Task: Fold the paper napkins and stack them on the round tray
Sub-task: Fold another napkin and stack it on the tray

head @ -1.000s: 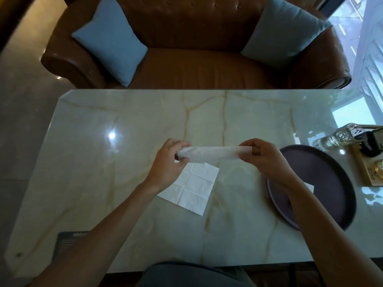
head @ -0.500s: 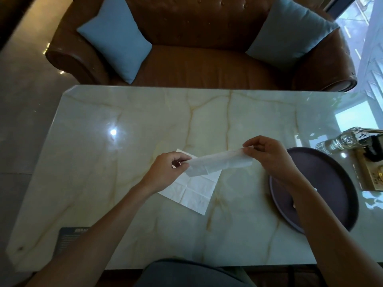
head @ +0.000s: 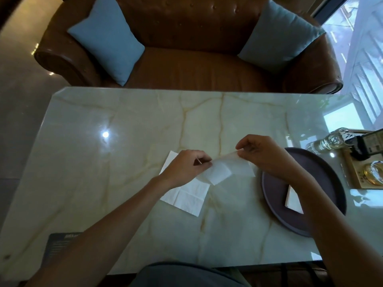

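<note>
Above the table (head: 124,183), left hand (head: 184,168) and right hand (head: 265,156) pinch a napkin (head: 223,170)

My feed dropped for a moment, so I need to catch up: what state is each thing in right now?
White paper napkin in hands: partly folded, held above the table.
Left hand: pinching its left end.
Right hand: pinching its right end.
Flat white napkin on marble table: unfolded, creased.
Round dark tray: holds one folded napkin.

Our left hand (head: 184,167) and right hand (head: 267,156) are bare, with no rings, watch or gloves. Both forearms are uncovered, no sleeves reaching them. Below, our lap (head: 182,275) wears dark grey-blue cloth.
</note>
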A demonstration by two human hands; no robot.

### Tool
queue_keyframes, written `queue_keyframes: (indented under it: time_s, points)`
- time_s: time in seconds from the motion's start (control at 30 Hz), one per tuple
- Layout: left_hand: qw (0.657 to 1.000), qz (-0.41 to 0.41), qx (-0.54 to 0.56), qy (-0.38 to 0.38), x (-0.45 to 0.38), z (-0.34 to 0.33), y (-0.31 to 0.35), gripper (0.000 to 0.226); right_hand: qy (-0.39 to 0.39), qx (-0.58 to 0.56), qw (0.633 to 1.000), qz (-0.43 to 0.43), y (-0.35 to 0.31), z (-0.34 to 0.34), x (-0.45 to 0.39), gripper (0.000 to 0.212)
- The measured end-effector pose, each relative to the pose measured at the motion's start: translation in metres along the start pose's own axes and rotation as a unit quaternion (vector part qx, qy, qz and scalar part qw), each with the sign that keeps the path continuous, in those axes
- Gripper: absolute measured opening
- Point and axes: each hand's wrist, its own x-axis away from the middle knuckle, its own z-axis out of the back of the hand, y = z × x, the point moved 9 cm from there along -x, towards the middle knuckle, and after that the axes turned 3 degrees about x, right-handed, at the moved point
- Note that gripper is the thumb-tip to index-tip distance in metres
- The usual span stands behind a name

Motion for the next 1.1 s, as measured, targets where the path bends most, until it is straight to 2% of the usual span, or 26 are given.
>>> queue_keyframes:
  time_s: [0.1,0.17,0.23,0.33,0.5,0.67,0.83,0.9,1.0,1.1]
  points:
    - [0.996,-0.039,-0.076,-0.025,0.000,0.000,0.013,0.015,-0.017,0.191,0.981,0.023,-0.004,0.000,0.001,0.050]
    - [0.987,-0.074,-0.130,-0.051,0.000,-0.003,0.025,0.016,-0.049,0.262,0.961,0.072,-0.019,-0.018,-0.001,0.061]
    - [0.980,-0.086,-0.161,-0.077,0.000,-0.005,0.032,0.016,-0.092,0.240,0.962,0.094,-0.028,-0.040,-0.005,0.056]
    - [0.979,-0.077,-0.170,-0.082,0.000,0.004,0.032,0.019,-0.124,0.225,0.962,0.094,-0.031,-0.057,-0.009,0.033]
    - [0.992,-0.041,-0.108,-0.045,0.006,0.026,0.019,0.010,-0.102,0.221,0.965,0.098,-0.030,-0.053,-0.011,0.015]
    - [0.997,-0.034,-0.053,-0.036,0.013,0.032,0.006,0.010,-0.089,0.133,0.981,0.111,-0.033,-0.041,-0.014,0.042]
    - [0.998,0.006,0.058,-0.007,0.015,0.032,-0.009,0.015,-0.084,0.053,0.993,0.070,-0.038,-0.026,-0.016,0.039]
    - [0.997,0.013,0.078,-0.002,0.016,0.031,-0.010,0.017,-0.096,0.018,0.994,0.057,-0.038,-0.023,-0.014,0.038]
    - [0.996,0.011,0.092,0.001,0.018,0.027,-0.006,0.018,-0.089,0.005,0.994,0.056,-0.040,-0.023,-0.014,0.022]
    - [0.993,0.015,0.114,-0.002,0.018,0.027,-0.007,0.017,-0.061,-0.016,0.997,0.052,-0.041,-0.023,-0.018,0.025]
